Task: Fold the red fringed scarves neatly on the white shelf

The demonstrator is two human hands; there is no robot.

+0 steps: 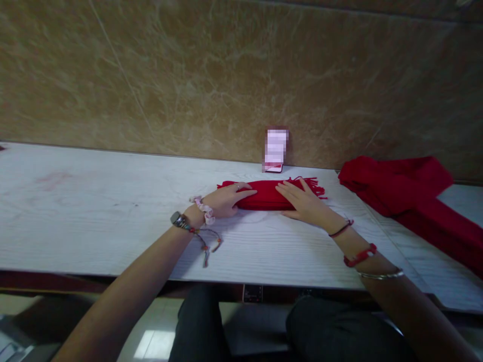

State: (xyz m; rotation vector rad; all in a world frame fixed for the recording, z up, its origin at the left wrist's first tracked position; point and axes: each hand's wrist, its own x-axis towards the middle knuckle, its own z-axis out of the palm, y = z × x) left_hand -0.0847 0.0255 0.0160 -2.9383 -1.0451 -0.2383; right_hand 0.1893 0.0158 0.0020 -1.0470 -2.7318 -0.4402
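A red scarf [266,197] lies folded into a narrow flat bundle on the white table, its fringe showing at both ends. My left hand [225,199] rests on the scarf's left part, fingers stretched out over the cloth. On the right part lies my right hand [305,202], fingers spread and pressed flat, close to the fringe. Neither hand is wrapped round the cloth. The underside of the scarf is hidden.
Behind the scarf a phone [275,150] with a blurred screen leans on the brown marbled wall [211,75]. More red cloth [396,186] lies loosely heaped at the right. The white wood-grain table [94,211] has its front edge just before my knees.
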